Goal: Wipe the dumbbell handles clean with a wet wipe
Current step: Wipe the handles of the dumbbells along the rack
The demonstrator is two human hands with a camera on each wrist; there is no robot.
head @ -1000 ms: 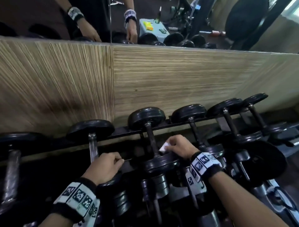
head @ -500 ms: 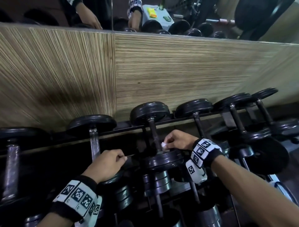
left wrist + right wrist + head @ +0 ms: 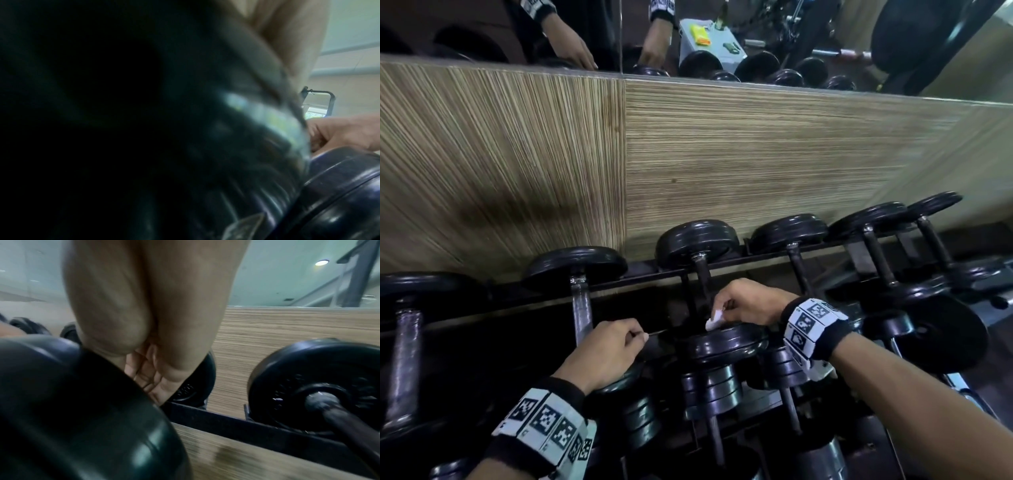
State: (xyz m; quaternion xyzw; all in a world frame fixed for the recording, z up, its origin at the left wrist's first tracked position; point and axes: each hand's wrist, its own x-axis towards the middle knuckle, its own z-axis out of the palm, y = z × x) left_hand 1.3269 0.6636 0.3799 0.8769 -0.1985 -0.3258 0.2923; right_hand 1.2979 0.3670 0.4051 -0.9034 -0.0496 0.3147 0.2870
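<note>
Grip first: right hand [image 3: 748, 303] pinches small white wet wipe [image 3: 715, 320] at the near end of the dark metal handle [image 3: 703, 274] of the middle black dumbbell, just above its near black round plate [image 3: 722, 344]. Left hand [image 3: 602, 354] is curled with knuckles up, resting on the near plate of the neighbouring dumbbell with the bare steel handle [image 3: 581, 313]; it seems to hold nothing.

Risks, as judgement: the wipe is bunched small, so it may skip the handle's underside; pushing along the handle may roll the dumbbell on the black steel rack [image 3: 763, 258]; fingers could get nipped between plates.

No containers near. Far off, the mirror above the striped wood wall panel [image 3: 722, 154] shows a pale box [image 3: 698, 48]; its contents are unclear.
</note>
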